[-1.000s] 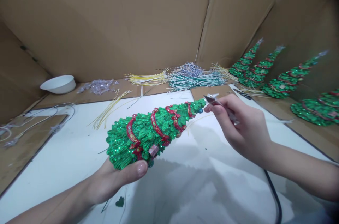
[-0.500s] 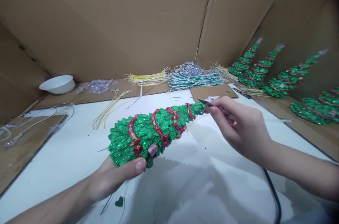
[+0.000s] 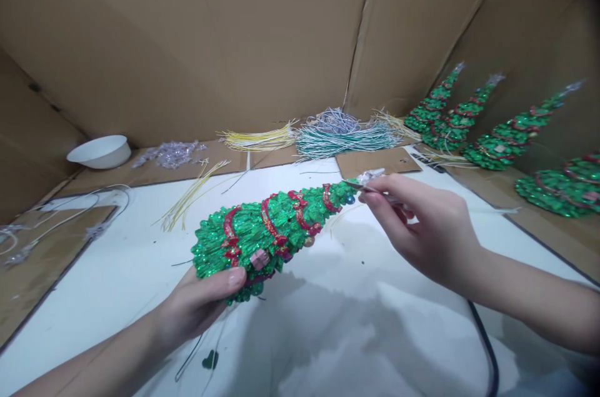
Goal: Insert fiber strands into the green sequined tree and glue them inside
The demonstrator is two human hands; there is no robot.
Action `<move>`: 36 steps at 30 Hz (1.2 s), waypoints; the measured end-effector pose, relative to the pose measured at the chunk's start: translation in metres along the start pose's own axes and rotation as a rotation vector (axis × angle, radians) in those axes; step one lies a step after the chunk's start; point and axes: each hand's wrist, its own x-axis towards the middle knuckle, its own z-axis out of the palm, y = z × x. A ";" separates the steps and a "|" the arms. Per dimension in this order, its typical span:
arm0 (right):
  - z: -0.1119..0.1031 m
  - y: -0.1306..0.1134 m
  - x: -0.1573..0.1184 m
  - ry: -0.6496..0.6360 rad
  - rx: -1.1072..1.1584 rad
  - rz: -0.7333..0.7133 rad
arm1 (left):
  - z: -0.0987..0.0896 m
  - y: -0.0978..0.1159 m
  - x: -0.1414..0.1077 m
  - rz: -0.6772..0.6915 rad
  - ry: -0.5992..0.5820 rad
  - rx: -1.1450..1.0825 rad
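A glittery green miniature Christmas tree (image 3: 253, 228) with red garlands, bows and small baubles lies tilted in my left hand (image 3: 206, 297). That hand is closed around its wide base, thumb on the near side and the other fingers mostly hidden beneath. My right hand (image 3: 417, 216) pinches a thin, pointed metal tool (image 3: 359, 185), its point at the tree's narrow top. Too little of the tool shows to name it exactly. Just behind it, by the tree's tip, is a clear plastic piece (image 3: 371, 175); whether it is attached is unclear.
Several finished-looking trees (image 3: 509, 134) with clear tops stand at the right. Along the back lie yellow wires (image 3: 257, 137), green-and-white wires (image 3: 344, 139), clear plastic pieces (image 3: 169, 153) and a white bowl (image 3: 99, 152). Cardboard walls (image 3: 187, 40) enclose the white table (image 3: 117, 259).
The held tree has shifted slightly left and turned a little in my left hand. The tool's point now lies across the tree's top, and the clear piece behind it shows more.
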 end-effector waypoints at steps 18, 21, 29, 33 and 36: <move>-0.017 -0.018 -0.009 -0.029 -0.227 -0.251 | -0.003 -0.003 0.000 0.021 -0.026 0.117; -0.022 -0.029 -0.004 -0.032 -0.251 -0.340 | -0.005 -0.007 -0.002 -0.004 -0.019 0.124; -0.024 -0.053 0.010 -0.100 -0.414 -0.456 | -0.017 -0.011 -0.009 -0.016 0.025 0.301; -0.025 -0.060 0.013 -0.161 -0.451 -0.470 | -0.021 -0.015 -0.011 0.014 0.026 0.392; -0.025 -0.064 0.015 -0.211 -0.491 -0.481 | -0.020 -0.018 -0.012 0.009 0.054 0.456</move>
